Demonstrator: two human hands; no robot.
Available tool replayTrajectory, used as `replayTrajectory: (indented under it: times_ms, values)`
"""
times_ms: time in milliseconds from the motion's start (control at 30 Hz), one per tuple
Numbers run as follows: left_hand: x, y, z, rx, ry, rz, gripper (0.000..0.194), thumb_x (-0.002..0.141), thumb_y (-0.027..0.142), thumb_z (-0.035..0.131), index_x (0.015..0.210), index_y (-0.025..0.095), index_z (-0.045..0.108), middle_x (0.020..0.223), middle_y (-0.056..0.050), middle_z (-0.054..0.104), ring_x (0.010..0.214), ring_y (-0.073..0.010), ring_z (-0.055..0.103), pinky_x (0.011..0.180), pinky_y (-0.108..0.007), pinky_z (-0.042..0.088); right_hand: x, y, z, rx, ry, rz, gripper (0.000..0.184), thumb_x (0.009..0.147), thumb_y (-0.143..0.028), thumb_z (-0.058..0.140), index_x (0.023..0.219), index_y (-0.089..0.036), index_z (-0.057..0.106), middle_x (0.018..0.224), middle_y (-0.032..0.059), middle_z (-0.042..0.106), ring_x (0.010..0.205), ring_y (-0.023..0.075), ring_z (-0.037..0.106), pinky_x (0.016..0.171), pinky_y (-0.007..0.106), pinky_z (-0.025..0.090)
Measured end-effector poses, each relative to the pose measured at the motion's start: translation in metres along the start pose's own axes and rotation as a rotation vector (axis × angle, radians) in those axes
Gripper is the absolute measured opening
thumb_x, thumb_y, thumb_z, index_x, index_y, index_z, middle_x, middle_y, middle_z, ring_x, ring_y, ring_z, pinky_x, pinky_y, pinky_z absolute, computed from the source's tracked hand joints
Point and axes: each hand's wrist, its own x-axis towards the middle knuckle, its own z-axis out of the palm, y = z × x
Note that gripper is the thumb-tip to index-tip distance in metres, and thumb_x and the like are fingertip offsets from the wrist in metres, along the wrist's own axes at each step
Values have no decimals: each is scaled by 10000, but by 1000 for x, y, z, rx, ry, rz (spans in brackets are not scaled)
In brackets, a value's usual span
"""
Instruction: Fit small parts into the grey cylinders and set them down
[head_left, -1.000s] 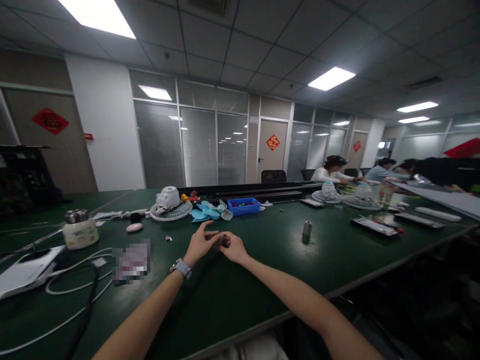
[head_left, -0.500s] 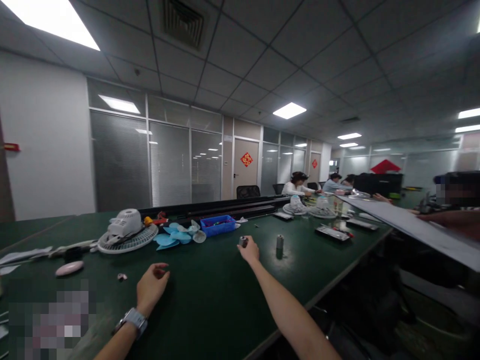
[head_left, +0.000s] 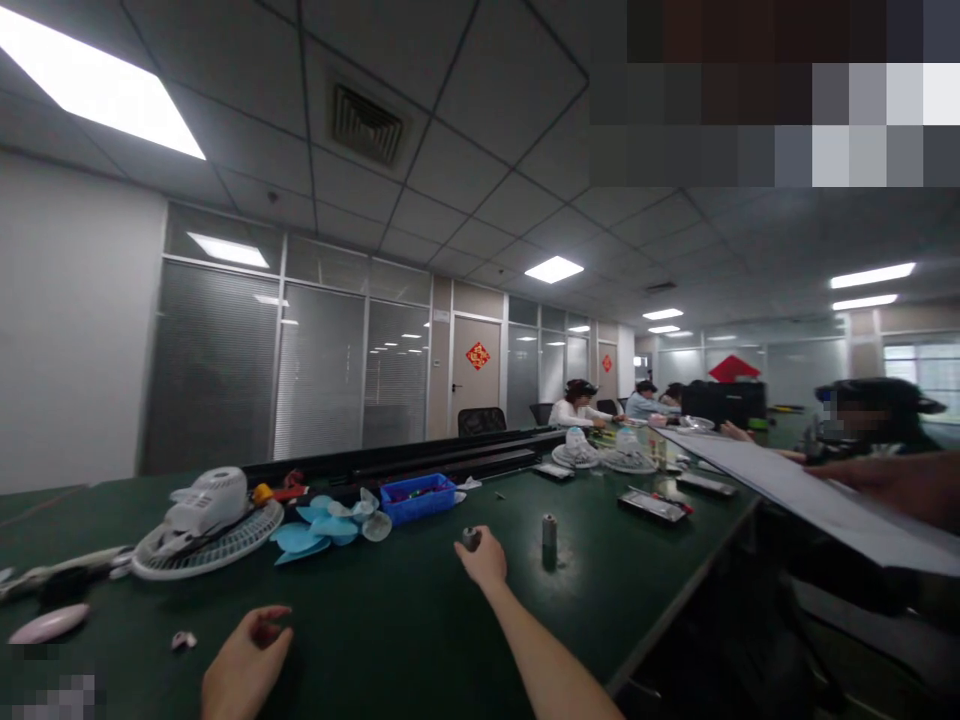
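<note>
My right hand [head_left: 484, 560] is closed round a small grey battery-like cylinder [head_left: 470, 538], whose top shows above the fingers. It is held low over the green table [head_left: 390, 640]; whether its base touches cannot be made out. A similar grey cylinder [head_left: 550, 535] stands upright just to the right, apart from the hand. My left hand [head_left: 247, 660] is at the lower left, fingers loosely curled and apart, with nothing visible in them. Nearest to it lies a small pinkish-white piece [head_left: 183, 640].
Beyond my hands are light-blue fan blades [head_left: 319, 528], a blue bin [head_left: 420, 505] of small parts and a white fan housing [head_left: 214, 510]. A pink oval object [head_left: 49, 625] lies far left. At the right, a person's hand holds a white sheet [head_left: 795, 490] past the table edge.
My hands were together at first. They have since parted, the right carrying the grey cylinder rightward and the left moving back empty. The view has turned right and tilted up.
</note>
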Motion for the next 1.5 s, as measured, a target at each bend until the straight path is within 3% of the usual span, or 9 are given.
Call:
replayTrajectory:
  times_ms: [133, 233, 367, 500, 667, 1067, 1167, 1367, 1500]
  values:
    - [-6, 4, -5, 1, -12, 7, 374, 610, 407, 554, 909, 198, 638, 853, -61, 673, 821, -265, 635, 642, -337, 472, -8, -9, -4, 9, -1, 21, 304, 740, -391, 619, 994, -225, 620, 1001, 76, 680, 951, 237, 635, 797, 332, 478]
    - [-12, 10, -5, 4, -3, 7, 385, 639, 415, 566, 948, 197, 641, 869, -54, 676, 813, -249, 635, 646, -321, 465, -26, -36, 7, 84, -27, -67, 313, 747, -399, 617, 1008, -226, 626, 993, 68, 684, 934, 223, 640, 806, 324, 476]
    - [-22, 26, -1, -75, -73, 107, 473, 671, 545, 572, 994, 211, 660, 889, -38, 687, 839, -232, 635, 702, -309, 467, -66, -86, 40, 293, -258, -290, 350, 694, -425, 677, 982, -228, 643, 940, 36, 700, 872, 190, 657, 768, 277, 489]
    - [-28, 42, 7, -93, -89, 223, 563, 695, 613, 534, 1062, 208, 670, 928, -46, 695, 844, -228, 629, 733, -313, 467, -98, -114, 67, 356, -407, -381, 338, 679, -374, 685, 979, -223, 653, 921, 32, 707, 849, 186, 664, 726, 254, 495]
    - [-26, 46, 14, -13, -66, 330, 489, 710, 581, 530, 973, 215, 721, 977, -49, 696, 849, -218, 621, 739, -292, 460, -111, -114, 72, 291, -422, -445, 329, 707, -323, 647, 1025, -237, 642, 937, 27, 704, 860, 186, 661, 724, 253, 491]
    - [-16, 61, 4, 83, -51, 187, 540, 687, 618, 526, 943, 192, 737, 924, -72, 714, 842, -250, 626, 665, -285, 434, -115, -116, 62, 241, -445, -476, 400, 725, -422, 649, 1077, -238, 609, 974, 31, 692, 883, 195, 655, 735, 266, 491]
    - [-12, 47, -7, 118, -49, 176, 541, 685, 618, 524, 977, 212, 730, 956, -63, 712, 866, -260, 625, 666, -288, 438, -115, -115, 61, 272, -460, -468, 408, 723, -448, 649, 1072, -240, 611, 968, 21, 693, 873, 188, 656, 735, 263, 497]
    - [-3, 5, -16, 357, -221, 144, 508, 709, 637, 463, 987, 303, 726, 1011, -57, 704, 990, -331, 588, 723, -375, 446, -113, -112, 62, 279, -462, -437, 484, 673, -504, 674, 1078, -244, 616, 971, 15, 695, 863, 190, 659, 732, 270, 509]
    - [0, 0, -14, 444, -260, 130, 511, 689, 662, 468, 986, 335, 723, 1053, -54, 693, 1041, -372, 553, 758, -439, 446, -115, -111, 74, 314, -450, -436, 477, 669, -512, 679, 1063, -249, 624, 956, 14, 698, 858, 190, 659, 724, 267, 509]
